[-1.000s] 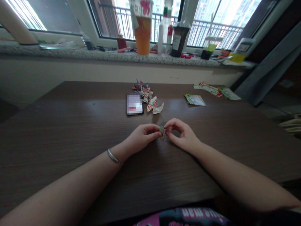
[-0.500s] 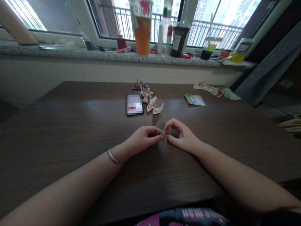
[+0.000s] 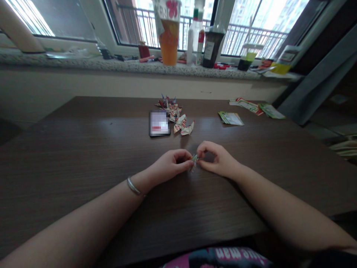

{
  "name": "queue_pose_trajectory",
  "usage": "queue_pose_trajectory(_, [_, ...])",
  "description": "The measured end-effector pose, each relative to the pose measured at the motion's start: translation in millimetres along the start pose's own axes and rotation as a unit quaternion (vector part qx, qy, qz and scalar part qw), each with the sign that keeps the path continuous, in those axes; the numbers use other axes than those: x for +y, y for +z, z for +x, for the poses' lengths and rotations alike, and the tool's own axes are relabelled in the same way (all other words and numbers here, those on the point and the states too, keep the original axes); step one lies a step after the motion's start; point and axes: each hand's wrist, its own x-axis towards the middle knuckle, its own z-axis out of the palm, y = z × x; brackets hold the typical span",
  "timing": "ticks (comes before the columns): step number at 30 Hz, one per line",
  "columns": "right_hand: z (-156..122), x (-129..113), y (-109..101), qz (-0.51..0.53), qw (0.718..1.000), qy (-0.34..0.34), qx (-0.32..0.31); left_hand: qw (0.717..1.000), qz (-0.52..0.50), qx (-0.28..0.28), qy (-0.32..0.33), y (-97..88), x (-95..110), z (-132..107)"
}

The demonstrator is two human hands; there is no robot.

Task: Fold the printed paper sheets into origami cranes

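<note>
A small folded piece of printed paper (image 3: 193,160) is held up between my two hands, over the middle of the table. My left hand (image 3: 174,162) pinches it from the left between thumb and fingers. From the right, my right hand (image 3: 216,159) grips its edge with the thumb and fingertips. The fingertips hide part of the paper, and its exact shape is too small to make out. Beyond my hands lie several folded paper figures (image 3: 180,122) with red and cream print. Beside them is a dark-edged flat device (image 3: 160,123) with a blurred screen.
A stack of green and white printed papers (image 3: 231,118) lies at the right on the brown table (image 3: 83,156). More printed papers (image 3: 251,106) are behind it. A tall cup of orange drink (image 3: 169,41), bottles and smaller items stand on the stone windowsill (image 3: 111,66).
My right hand has shifted slightly to the right, its fingers a little farther from my left hand. The paper between them now tilts and looks more spread.
</note>
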Motion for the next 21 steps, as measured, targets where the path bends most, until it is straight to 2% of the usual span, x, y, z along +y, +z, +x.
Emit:
queue_pose_trajectory(3, [0,3,-1,0.022,0.999,0.020,-0.019,1.000,0.009,-0.011,-0.012,0.0,3,0])
queue_pose_trajectory(6, [1,2,-2,0.022,1.000,0.012,-0.015,1.000,0.013,-0.008,-0.017,-0.1,5,0])
queue_pose_trajectory(15, [1,-14,3,-0.063,0.996,-0.035,0.056,1.000,-0.005,-0.002,-0.012,1.0,6,0])
queue_pose_trajectory(21, [-2,-12,5,-0.034,0.997,0.016,0.067,0.999,-0.022,0.024,-0.007,3.9,4,-1])
